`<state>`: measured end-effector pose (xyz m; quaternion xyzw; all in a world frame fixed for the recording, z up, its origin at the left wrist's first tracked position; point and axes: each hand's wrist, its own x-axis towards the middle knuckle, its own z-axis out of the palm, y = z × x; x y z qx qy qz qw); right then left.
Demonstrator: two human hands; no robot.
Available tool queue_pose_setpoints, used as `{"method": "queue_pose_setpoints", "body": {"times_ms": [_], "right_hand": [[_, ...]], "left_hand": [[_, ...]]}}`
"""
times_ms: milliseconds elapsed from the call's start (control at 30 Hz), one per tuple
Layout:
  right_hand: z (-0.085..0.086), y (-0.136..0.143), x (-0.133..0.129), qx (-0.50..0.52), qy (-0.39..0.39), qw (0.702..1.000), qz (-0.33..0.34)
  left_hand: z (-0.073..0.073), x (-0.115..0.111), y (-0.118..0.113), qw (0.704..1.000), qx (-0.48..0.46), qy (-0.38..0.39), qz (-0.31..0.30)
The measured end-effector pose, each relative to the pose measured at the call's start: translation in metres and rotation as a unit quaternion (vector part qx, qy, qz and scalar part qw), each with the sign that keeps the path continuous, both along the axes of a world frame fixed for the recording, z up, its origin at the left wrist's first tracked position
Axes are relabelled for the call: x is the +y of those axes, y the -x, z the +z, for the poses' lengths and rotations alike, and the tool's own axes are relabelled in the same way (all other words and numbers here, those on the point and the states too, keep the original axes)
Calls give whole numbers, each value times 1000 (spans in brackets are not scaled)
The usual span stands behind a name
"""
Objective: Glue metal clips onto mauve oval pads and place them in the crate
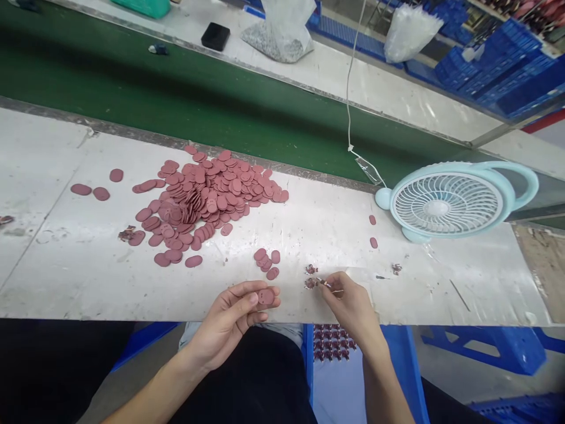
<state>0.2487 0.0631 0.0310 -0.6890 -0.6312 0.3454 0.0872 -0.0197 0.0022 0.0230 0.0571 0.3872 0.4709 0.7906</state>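
Note:
Between thumb and fingers, my left hand (241, 312) holds a dark pink oval disc (265, 297) with small holes, just above the table's front edge. My right hand (351, 300) pinches something small at its fingertips, beside a small brown and white piece (311, 283) on the table; what exactly it grips is too small to make out. A similar small piece (311, 269) lies just behind. A little group of pink ovals (266, 262) rests beyond my left hand. Farther left spreads a large heap of the same ovals (207, 191).
A light blue fan (445, 203) stands at the right, its cord (348, 100) running upward. Behind the white table (309, 224) runs a green belt (265, 112). A blue tray (335, 383) with rows of small pieces sits below the front edge. A plastic bag (285, 32) stands across the belt.

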Motion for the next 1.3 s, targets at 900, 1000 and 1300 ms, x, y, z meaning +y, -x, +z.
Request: {"method": "queue_pose_setpoints", "body": {"times_ms": [900, 1000, 1300], "right_hand": [[21, 54, -59, 289, -183, 940, 6], [27, 53, -58, 358, -126, 924, -33], [38, 66, -53, 430, -27, 902, -21]], "left_hand": [[17, -4, -23, 996, -17, -87, -2], [15, -3, -23, 993, 28, -110, 12], [9, -9, -29, 989, 29, -146, 5]]}}
